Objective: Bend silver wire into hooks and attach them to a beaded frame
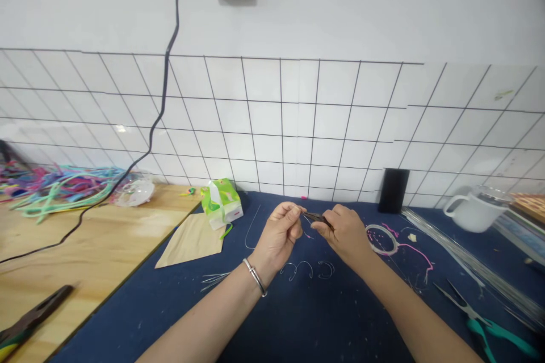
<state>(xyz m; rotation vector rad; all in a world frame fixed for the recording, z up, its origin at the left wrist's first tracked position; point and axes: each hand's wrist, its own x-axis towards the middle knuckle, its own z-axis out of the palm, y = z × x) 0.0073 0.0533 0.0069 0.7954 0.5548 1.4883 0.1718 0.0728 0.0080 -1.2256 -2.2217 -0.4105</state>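
Note:
Over the dark blue cloth (332, 317), my left hand (284, 231) is closed in a pinch on a thin wire, with a silver bracelet (254, 278) at its wrist. My right hand (346, 233) is wrapped round dark pliers (315, 217), whose jaws point left and meet the wire at my left fingertips. Part of the wire, with a small pink bit (307, 235), hangs below the pliers. Bent wire pieces (303, 266) lie on the cloth under my hands. The handles of the pliers are mostly hidden in my right hand.
Left: beige cloth (191, 241), green tissue pack (222, 203), coloured pipe cleaners (63, 184), other pliers (36, 315), black cable (164, 91). Right: ring dish (382, 240), black phone-like block (393, 190), long wires (460, 255), white mug (474, 211), green-handled scissors (477, 315).

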